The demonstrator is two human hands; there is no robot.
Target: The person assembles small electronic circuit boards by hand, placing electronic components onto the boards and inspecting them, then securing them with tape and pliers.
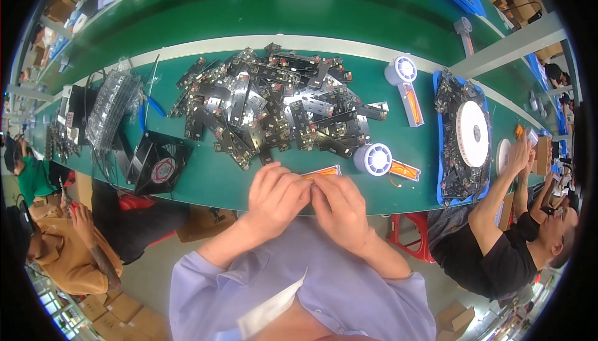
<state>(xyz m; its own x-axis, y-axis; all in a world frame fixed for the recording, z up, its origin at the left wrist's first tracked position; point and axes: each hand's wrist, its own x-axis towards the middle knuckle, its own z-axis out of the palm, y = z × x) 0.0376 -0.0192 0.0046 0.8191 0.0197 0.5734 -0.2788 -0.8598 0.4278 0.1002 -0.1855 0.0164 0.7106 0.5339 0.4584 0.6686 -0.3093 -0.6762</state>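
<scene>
Both my hands are close together over the near edge of the green table. My left hand has its fingers curled around a light-coloured fan handle with an orange part inside, most of which is hidden. My right hand pinches at the same handle, fingertips meeting those of the left. Just right of them lies a white and grey handheld fan, its handle open on an orange part. Another such fan lies farther back. Beyond my hands spreads a heap of black circuit boards.
A blue tray of boards, with a white reel on top, stands at right. At left are a black cooling fan, blue-handled pliers and plastic-wrapped parts. A raised shelf runs behind. Co-workers sit on both sides.
</scene>
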